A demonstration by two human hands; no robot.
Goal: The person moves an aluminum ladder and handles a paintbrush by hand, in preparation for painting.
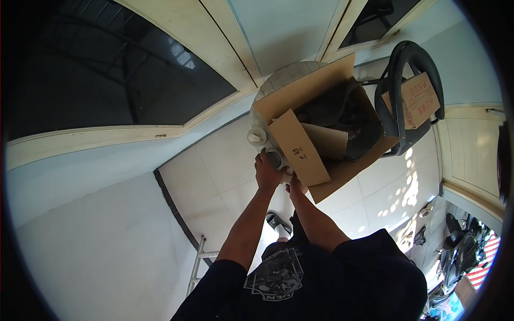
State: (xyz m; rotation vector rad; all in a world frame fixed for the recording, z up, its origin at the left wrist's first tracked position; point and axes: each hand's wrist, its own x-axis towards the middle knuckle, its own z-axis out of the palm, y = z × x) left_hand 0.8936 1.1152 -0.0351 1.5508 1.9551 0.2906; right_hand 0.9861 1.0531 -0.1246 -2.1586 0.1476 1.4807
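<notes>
My left hand point(267, 172) is wrapped around the side of a round, hollow, pale-rimmed thing point(274, 158), like a cup or a roll of tape; its kind is not clear. Close beside it, my right hand point(296, 185) has its fingers curled in below the box flap, and what they hold is hidden. A large open cardboard box point(300, 92) sits on a round table point(284, 80), with one printed flap point(300, 152) folded out toward my hands. Dark things lie inside the box. To the left of the round thing stands a clear round container point(257, 137) with something pale in it.
A black chair point(396, 80) right of the table carries a smaller cardboard box point(419, 100). A metal ladder point(195, 265) leans low at the left wall. Shoes and dark items point(463, 243) lie by a doorway at lower right. Dark windows line the upper left wall.
</notes>
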